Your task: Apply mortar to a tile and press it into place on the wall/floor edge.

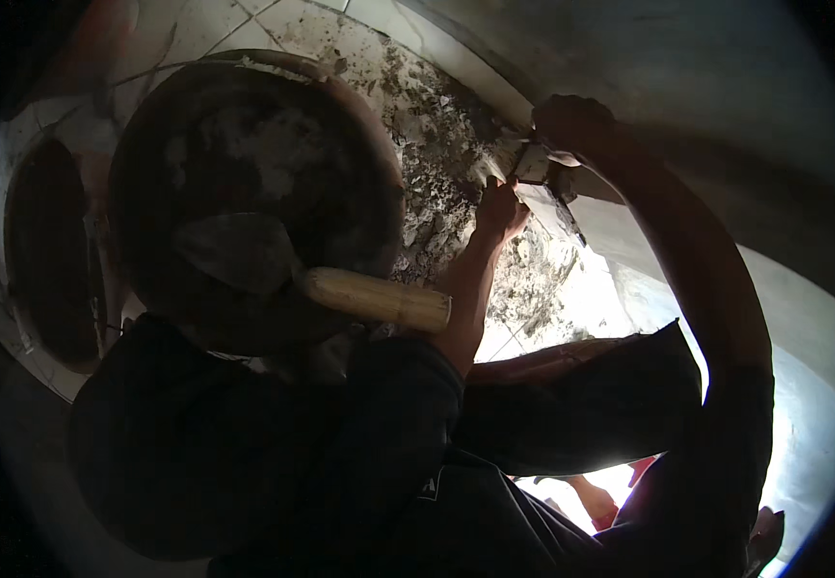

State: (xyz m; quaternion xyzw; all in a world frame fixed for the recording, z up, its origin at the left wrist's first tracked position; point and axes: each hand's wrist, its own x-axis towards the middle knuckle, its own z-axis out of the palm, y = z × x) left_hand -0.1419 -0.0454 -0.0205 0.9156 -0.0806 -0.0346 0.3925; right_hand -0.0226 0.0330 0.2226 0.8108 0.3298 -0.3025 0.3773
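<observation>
At the foot of the wall, my right hand (pixel 576 127) is closed on a small flat tool (pixel 544 207) with a pale blade and dark edge; its exact shape is unclear in shadow. Lower and to the left, my left hand (pixel 500 210) has its fingers closed at the tool's near side. Grey crumbly mortar and debris (pixel 437 173) cover the white tiles beside both hands. To the left sits a large round dark pan (pixel 253 125) with grey residue, and a trowel (pixel 234 250) with a thick wooden handle (pixel 379 299) lies across it.
A dark oval container (pixel 46 250) stands at the far left on the tiled floor (pixel 157 43). A grey wall (pixel 687 67) with a pale skirting curves along the right. My bent legs (pixel 571 405) fill the lower middle; a bare foot (pixel 593 499) shows at the bottom.
</observation>
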